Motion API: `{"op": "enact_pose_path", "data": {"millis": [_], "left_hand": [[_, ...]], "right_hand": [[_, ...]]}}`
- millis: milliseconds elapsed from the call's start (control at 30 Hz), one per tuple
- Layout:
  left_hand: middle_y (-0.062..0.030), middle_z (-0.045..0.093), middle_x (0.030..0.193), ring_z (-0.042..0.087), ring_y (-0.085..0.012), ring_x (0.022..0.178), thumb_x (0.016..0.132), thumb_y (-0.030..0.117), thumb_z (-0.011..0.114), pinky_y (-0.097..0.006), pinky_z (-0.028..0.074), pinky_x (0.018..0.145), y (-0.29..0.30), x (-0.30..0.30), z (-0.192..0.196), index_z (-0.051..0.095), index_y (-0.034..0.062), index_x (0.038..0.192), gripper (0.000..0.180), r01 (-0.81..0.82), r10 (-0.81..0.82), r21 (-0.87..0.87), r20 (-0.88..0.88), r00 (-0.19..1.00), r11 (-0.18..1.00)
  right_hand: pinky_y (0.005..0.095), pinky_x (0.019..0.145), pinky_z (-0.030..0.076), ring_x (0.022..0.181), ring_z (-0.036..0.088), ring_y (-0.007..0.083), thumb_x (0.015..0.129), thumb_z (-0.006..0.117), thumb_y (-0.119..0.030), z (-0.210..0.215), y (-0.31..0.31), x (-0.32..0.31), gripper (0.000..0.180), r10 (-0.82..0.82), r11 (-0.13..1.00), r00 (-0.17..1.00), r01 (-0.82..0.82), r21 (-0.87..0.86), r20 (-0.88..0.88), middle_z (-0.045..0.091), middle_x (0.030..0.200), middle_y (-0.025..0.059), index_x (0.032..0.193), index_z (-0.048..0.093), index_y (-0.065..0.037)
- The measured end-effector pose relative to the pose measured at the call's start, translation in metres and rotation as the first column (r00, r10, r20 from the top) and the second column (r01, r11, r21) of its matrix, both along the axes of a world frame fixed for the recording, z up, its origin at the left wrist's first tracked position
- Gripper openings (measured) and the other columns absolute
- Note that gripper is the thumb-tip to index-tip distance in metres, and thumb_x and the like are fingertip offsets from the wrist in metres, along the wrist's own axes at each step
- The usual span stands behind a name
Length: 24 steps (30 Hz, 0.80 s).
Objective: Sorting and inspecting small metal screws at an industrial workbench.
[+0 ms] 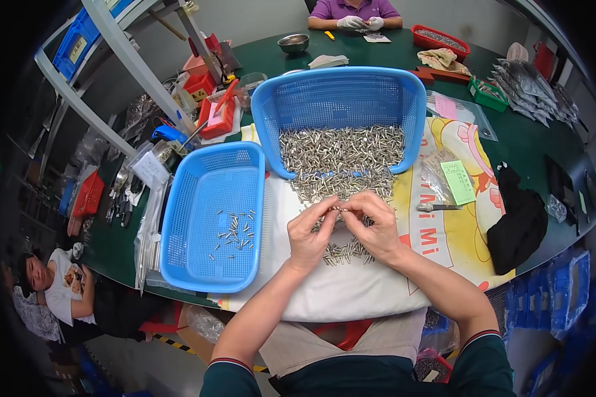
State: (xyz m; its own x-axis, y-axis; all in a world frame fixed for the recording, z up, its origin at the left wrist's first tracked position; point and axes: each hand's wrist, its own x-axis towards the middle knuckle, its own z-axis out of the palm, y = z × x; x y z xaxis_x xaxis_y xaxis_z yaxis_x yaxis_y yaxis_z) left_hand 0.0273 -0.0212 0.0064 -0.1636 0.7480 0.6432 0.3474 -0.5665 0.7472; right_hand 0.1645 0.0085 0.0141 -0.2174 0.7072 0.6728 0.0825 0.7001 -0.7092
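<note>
On a green tabletop (530, 142), metal pins (341, 152) are heaped in a tipped basket (347, 99), scattered in a tray (202, 188); small pieces (338, 208) are fingertip-pinched by left hand (306, 231) and right hand (379, 230).

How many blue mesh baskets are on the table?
2 in view. The large basket is tipped toward the person, with metal pins spilling out; the shallow basket sits to its left. Others may be hidden in the clutter.

Large basket (341, 99): we see bright blue, mesh-patterned
Shallow basket (208, 198): matching blue mesh
Metal pins (344, 149): silver-grey
Cloth (354, 294): white, with yellow cartoon print and red lettering
Tabletop (530, 145): dark green
Our sleeves (480, 364): dark green, red-and-white striped edges
</note>
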Motion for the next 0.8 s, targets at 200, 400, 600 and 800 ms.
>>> {"op": "enact_pose_path", "data": {"millis": [200, 400, 600, 800], "left_hand": [[-0.0099, 0.067, 0.088, 0.064, -0.0164, 0.076, 0.077, -0.006, 0.062, -0.024, 0.051, 0.066, -0.002, -0.002, 0.001, 0.066, 0.0017, 0.099, 0.023, 0.009, -0.009, 0.001, -0.049, 0.999, 1.000], [-0.0084, 0.067, 0.088, 0.064, -0.0125, 0.075, 0.078, -0.004, 0.061, -0.024, 0.051, 0.066, -0.006, 0.002, 0.001, 0.066, 0.0010, 0.096, 0.019, 0.062, -0.046, -0.171, 0.095, 0.994, 0.983], [-0.0097, 0.066, 0.090, 0.064, -0.0132, 0.077, 0.083, 0.000, 0.059, -0.024, 0.053, 0.069, -0.009, 0.000, 0.001, 0.064, -0.0049, 0.098, 0.016, 0.251, -0.091, -0.376, 0.395, 0.914, 0.892], [-0.0126, 0.066, 0.088, 0.065, -0.0149, 0.075, 0.086, 0.003, 0.057, -0.025, 0.054, 0.069, -0.009, -0.004, 0.009, 0.060, -0.0068, 0.102, 0.019, 0.418, -0.105, -0.487, 0.548, 0.830, 0.767]], "right_hand": [[0.0222, 0.053, 0.044, 0.062, 0.054, 0.0101, 0.074, 0.064, 0.004, -0.001, -0.003, 0.000, 0.010, -0.001, 1.000, 1.000, 0.001, -0.008, -0.003, 0.058, 0.081, 0.0064, 0.084, 0.062, 0.002], [0.0219, 0.053, 0.044, 0.060, 0.053, 0.0094, 0.074, 0.064, 0.002, -0.001, -0.004, 0.001, 0.009, -0.011, 0.995, 1.000, 0.012, -0.095, 0.010, 0.058, 0.080, 0.0063, 0.082, 0.061, 0.002], [0.0203, 0.053, 0.042, 0.060, 0.052, 0.0066, 0.076, 0.064, -0.001, 0.002, -0.006, 0.003, 0.008, 0.020, 0.948, 0.996, 0.009, -0.319, 0.085, 0.057, 0.075, 0.0040, 0.082, 0.061, 0.003], [0.0181, 0.053, 0.040, 0.061, 0.049, 0.0032, 0.077, 0.064, -0.004, -0.002, -0.002, 0.005, 0.009, 0.053, 0.898, 0.990, 0.011, -0.440, 0.133, 0.058, 0.073, -0.0002, 0.084, 0.063, 0.002]]}}
